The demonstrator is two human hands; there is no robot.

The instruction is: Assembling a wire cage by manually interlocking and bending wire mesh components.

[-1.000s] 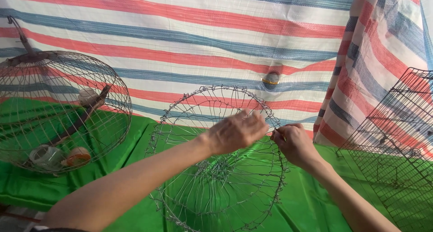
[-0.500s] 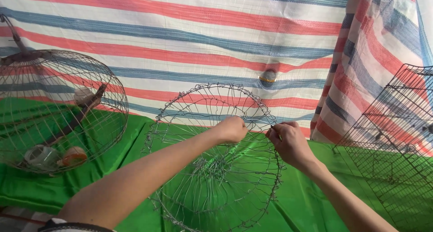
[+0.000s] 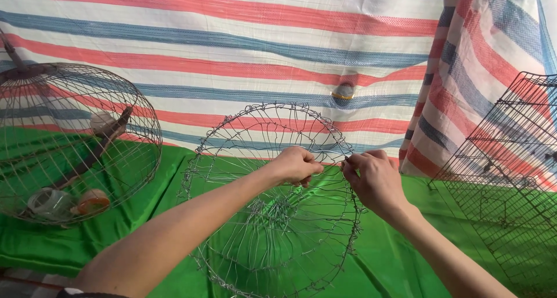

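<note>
Head view: round bare-wire cage frame, upright on green cloth, mid-front. Left hand and right hand both closed, pinching rim wires. Domed wire cage at left edge; rectangular black wire cage at right edge.

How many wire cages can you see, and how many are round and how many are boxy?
Round wire cages: 2, the unfinished round wire frame held by the left hand and right hand, and the domed cage on the left.
Boxy wire cages: 1, the dark square-mesh cage on the right.
Total: 3
</note>
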